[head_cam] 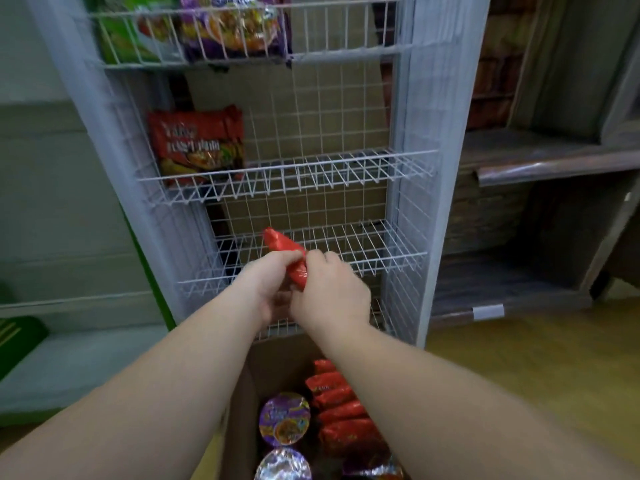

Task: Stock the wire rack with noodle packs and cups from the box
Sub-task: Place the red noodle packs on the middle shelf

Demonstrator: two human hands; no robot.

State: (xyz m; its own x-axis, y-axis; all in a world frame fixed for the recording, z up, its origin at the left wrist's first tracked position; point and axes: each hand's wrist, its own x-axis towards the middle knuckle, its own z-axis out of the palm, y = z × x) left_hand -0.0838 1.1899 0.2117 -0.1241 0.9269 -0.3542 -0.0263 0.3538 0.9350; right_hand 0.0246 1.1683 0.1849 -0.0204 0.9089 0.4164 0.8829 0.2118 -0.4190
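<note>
Both the left hand point(268, 287) and right hand point(329, 292) grasp one red noodle pack point(287, 259), held in front of the wire rack point(408, 161), level with its lower shelf and above the box point(242, 410). Mid-placement, likely; next comes sliding it onto a shelf.

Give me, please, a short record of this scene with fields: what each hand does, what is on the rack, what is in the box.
left hand: left hand holds the red noodle pack in its grip
right hand: right hand holds the same pack
pack position: in front of a lower shelf of the wire rack
middle shelf: one red pack standing at its left
top shelf: purple pack, green pack
cardboard box: stacked red packs, purple-lidded cups
</note>
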